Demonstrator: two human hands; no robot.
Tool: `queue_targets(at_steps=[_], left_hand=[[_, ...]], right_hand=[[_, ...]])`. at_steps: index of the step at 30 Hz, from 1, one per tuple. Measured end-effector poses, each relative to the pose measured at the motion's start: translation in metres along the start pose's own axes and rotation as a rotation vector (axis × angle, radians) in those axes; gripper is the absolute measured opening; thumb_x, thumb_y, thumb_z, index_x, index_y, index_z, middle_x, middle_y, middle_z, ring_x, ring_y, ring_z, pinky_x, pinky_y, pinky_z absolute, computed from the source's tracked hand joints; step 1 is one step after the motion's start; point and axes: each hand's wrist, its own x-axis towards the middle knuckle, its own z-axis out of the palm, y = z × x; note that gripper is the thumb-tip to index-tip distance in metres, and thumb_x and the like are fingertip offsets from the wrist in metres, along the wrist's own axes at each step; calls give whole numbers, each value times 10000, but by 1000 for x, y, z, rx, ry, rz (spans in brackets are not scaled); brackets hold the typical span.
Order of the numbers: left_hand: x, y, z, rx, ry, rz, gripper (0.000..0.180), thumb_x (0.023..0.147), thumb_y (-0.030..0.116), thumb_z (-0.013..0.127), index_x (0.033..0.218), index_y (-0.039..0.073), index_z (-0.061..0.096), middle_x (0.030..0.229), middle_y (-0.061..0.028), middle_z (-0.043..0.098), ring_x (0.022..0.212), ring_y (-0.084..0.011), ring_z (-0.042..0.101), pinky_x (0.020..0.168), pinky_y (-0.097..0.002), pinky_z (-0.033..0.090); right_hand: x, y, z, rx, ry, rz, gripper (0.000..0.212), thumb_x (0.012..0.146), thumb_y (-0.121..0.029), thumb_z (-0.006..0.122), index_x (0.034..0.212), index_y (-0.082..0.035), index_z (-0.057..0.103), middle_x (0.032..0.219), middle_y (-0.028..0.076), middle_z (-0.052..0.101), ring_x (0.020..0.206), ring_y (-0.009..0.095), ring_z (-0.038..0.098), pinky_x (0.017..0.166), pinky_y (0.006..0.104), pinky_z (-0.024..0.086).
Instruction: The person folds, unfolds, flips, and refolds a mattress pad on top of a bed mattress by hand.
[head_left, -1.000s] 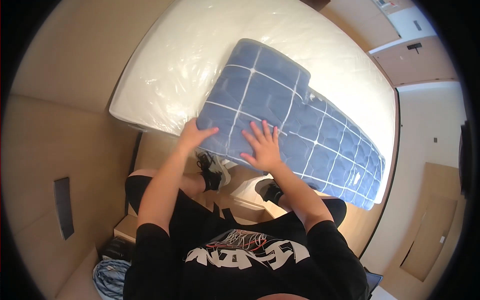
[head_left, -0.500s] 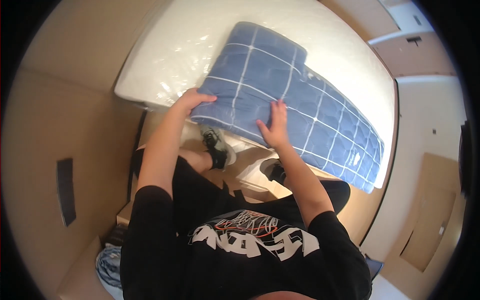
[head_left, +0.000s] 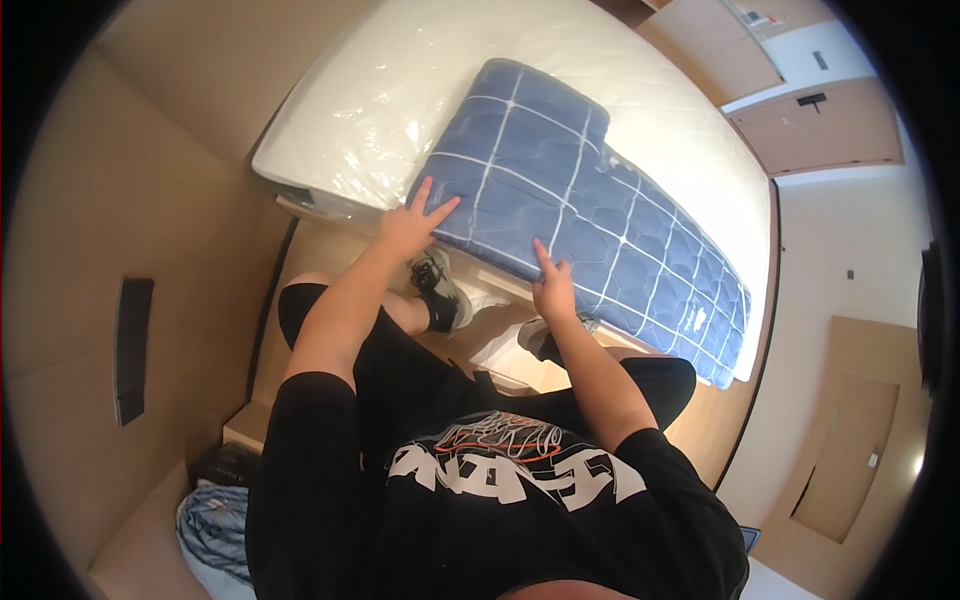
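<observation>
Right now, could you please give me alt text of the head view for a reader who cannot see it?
A person's left hand and right hand, fingers extended, are at the near edge of a blue quilted pad with white grid lines. It lies on a white, plastic-covered mattress.
</observation>
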Motion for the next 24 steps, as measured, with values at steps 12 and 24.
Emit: queue_targets(at_steps=[12,24], left_hand=[[-7,17,7,427,17,0,841,867,115,600,1557,372,194,1576,-303,169,1015,-490,612,813,-540,532],[61,81,-17,-119,450,-66,797,858,545,612,1445,42,420,1547,-280,257,1449,-473,180,1177,-566,122]], right_hand=[[10,-18,-15,-495,-280,168,755,959,-131,452,1504,-546,134,1026,191,673,943,389,679,811,477,542],[91,-21,-56,-121,314,-200,689,829,-538,660,1425,-237,489,1586,250,189,1464,447,174,1152,604,170]])
